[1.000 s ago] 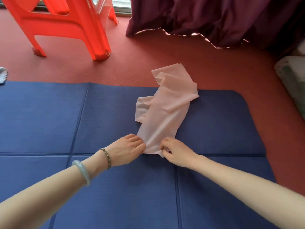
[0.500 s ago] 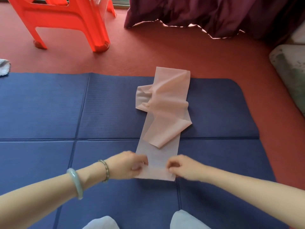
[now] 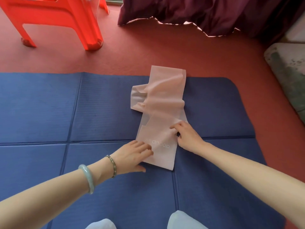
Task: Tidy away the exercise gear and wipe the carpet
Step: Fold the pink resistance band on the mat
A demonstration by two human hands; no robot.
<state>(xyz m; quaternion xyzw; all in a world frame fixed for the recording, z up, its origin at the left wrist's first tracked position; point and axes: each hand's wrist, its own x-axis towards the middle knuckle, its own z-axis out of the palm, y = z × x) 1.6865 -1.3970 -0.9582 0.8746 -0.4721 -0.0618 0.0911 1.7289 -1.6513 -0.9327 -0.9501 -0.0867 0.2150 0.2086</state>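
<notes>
Red carpet point(image 3: 148, 47) surrounds the blue mat point(image 3: 49, 113), where the pink resistance band point(image 3: 165, 100) lies lengthwise, rumpled at its far end. My left hand point(image 3: 132, 156) presses flat-fingered on the near end; my right hand point(image 3: 186, 138) pinches a fold at its edge. Band unfolded, mat spread out, carpet unwiped: I judge most remains

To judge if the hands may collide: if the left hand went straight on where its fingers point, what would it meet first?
The left hand rests on the pink band; sliding on across its printed near end, it would probably meet the right hand, which grips the band's right edge.
</notes>
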